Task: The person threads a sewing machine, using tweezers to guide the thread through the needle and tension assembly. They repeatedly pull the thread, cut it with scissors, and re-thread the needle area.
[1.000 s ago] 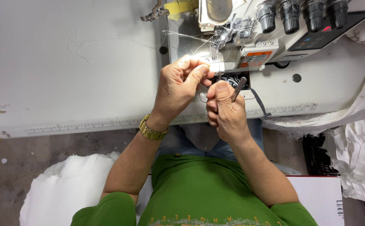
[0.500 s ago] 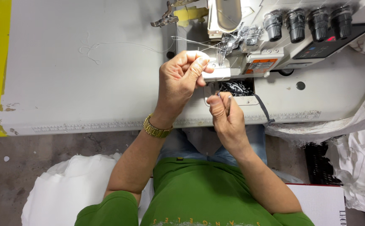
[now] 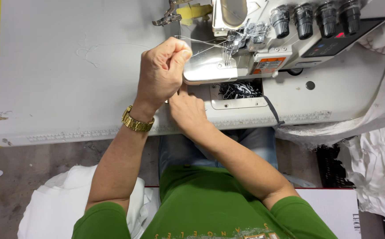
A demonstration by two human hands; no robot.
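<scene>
Pinching white threads (image 3: 201, 42) in closed fingers, the left hand (image 3: 161, 73) hides the right hand's (image 3: 187, 108) fingers.

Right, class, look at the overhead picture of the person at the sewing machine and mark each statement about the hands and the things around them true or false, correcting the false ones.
1. The left hand pinches fine threads that run to the sewing machine. True.
2. A gold watch sits on the right wrist. False: it is on the left wrist.
3. The right hand lies partly under the left hand, by the table edge. True.
4. The person wears a red shirt. False: the shirt is green.
5. Dark thread scraps lie in an opening below the machine. True.
6. The tension knobs are white. False: they are dark.
</scene>
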